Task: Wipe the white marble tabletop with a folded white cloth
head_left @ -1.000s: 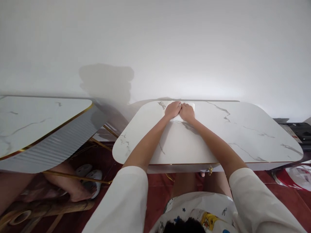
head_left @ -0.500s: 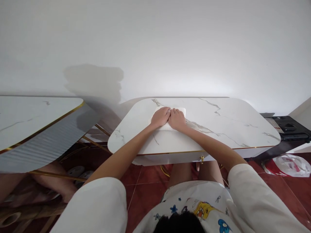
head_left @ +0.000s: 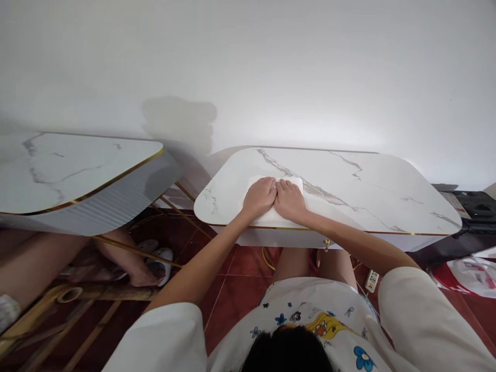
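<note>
Your left hand (head_left: pixel 260 197) and right hand (head_left: pixel 290 200) press together, palms down, on the white cloth (head_left: pixel 266 217) mid-frame; whether fingers grip it, I cannot tell. You've drawn it from the table's (head_left: pixel 391 191) back edge frontward, uncovering the surface behind.

A pale wall (head_left: pixel 310 62) fills the upper frame, brightest right of centre, with 1 grey shadow (head_left: pixel 182 119) left of centre. 1 gold-edged, marble-patterned table (head_left: pixel 93 155) stands at left, 1 bamboo structure (head_left: pixel 120 293) at lower left; red floor tiles (head_left: pixel 248 266) show below.
</note>
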### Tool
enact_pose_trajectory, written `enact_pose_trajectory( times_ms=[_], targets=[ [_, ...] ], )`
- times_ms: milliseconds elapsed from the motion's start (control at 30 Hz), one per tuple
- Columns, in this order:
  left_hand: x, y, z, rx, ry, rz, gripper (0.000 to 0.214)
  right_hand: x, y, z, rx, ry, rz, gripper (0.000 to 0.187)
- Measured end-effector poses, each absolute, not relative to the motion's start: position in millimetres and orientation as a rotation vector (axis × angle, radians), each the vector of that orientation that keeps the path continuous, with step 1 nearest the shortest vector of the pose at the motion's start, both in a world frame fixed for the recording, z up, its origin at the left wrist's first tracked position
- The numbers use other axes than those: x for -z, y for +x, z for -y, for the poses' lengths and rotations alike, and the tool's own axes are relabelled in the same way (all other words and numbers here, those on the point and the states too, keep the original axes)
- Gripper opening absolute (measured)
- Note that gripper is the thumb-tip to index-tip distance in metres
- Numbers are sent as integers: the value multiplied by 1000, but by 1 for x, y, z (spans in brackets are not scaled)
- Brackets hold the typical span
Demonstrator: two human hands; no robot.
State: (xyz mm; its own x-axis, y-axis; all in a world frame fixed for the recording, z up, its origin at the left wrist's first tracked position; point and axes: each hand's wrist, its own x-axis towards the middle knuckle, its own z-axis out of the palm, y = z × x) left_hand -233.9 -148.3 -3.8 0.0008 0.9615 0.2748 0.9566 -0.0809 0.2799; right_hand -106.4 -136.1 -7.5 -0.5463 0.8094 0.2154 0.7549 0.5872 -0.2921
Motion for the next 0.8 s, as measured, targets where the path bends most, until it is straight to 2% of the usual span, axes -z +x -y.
enact_pose_trajectory(
  times_ms=[333, 567, 800],
  targets=[
    [8, -198, 166, -710, 2027, -2191, 39, 10, -65, 133, -278, -1092, 2534, 53],
    [9, -186, 119, -738, 2014, -2176, 38, 4, -54, 81, -255, -1059, 2609, 51],
    [13, -203, 70, -558, 2107, -2133, 45, -1, -62, 38, -203, -1081, 2654, 51]
  ],
)
